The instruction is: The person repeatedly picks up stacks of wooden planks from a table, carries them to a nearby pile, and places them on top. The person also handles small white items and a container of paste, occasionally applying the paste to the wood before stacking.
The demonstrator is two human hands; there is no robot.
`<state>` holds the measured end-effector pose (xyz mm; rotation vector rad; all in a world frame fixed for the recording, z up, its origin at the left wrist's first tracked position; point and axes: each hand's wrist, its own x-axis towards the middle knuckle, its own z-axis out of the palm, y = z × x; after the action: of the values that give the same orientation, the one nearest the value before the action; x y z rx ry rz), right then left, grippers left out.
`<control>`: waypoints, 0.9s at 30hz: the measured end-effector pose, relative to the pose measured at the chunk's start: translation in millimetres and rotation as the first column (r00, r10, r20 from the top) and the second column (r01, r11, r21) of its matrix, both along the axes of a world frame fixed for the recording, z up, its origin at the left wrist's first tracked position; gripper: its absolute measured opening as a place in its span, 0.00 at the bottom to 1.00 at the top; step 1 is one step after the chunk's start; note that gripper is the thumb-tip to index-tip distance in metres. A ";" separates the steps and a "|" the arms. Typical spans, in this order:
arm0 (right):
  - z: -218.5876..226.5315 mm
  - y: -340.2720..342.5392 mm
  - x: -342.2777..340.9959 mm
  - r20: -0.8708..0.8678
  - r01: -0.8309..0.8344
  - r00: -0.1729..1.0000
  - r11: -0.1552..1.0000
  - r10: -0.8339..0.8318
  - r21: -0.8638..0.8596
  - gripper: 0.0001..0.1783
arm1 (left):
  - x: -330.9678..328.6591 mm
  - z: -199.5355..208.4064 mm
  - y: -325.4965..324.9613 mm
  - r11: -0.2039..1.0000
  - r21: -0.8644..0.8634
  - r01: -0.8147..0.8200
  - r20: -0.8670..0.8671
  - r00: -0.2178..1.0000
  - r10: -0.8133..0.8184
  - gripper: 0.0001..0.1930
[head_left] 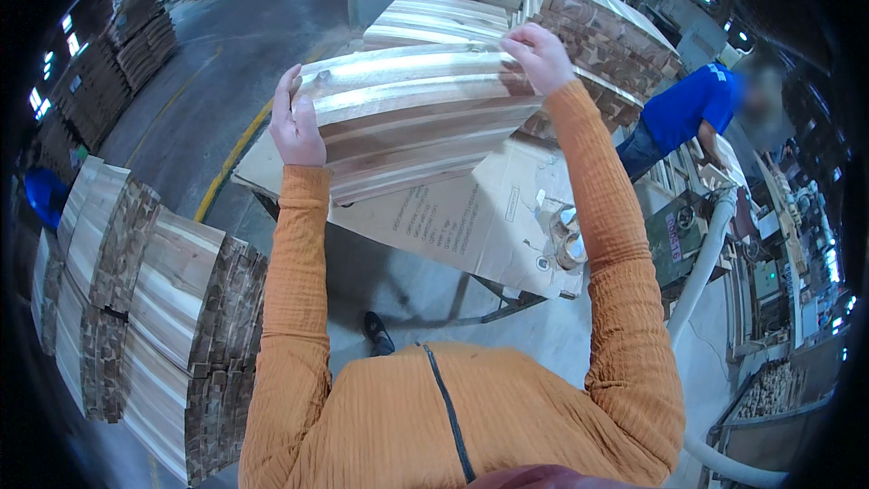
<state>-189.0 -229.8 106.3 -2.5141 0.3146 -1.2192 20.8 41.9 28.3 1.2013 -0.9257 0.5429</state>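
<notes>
1. Worktop (434, 226): cardboard-covered.
2. Board (416, 118): over the worktop's far left part, spanning between the hands.
3. Hands: apart; left hand (297, 131) clamped on board's left edge, right hand (543, 59) at its far right corner.
4. Rolls (568, 237): worktop's right edge.

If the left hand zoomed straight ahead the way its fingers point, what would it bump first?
Probably nothing close ahead: past the left hand, the way looks free over the grey floor, though depth is hard to judge.

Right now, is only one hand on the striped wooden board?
No, the left hand and right hand both hold the board, at opposite ends.
</notes>
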 end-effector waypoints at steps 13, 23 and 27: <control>-9.1 -5.9 41.2 -0.003 -0.197 0.979 0.955 0.203 0.220 0.06 | 7.1 2.3 -7.4 0.998 -0.033 0.047 -0.040 0.998 -0.048 0.20; -15.3 -9.5 39.0 -0.130 -0.155 0.983 0.957 0.126 -0.244 0.18 | 23.0 3.0 -12.1 0.999 -0.011 0.034 -0.067 0.997 -0.035 0.19; -14.9 -8.6 39.0 -0.126 -0.098 0.990 0.952 0.064 -0.290 0.20 | 25.0 2.8 -15.1 0.998 -0.043 0.050 -0.058 0.997 -0.052 0.19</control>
<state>-150.0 -238.5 91.4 -2.8276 0.0560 -1.1657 45.8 26.8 31.1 1.1477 -0.8891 0.4811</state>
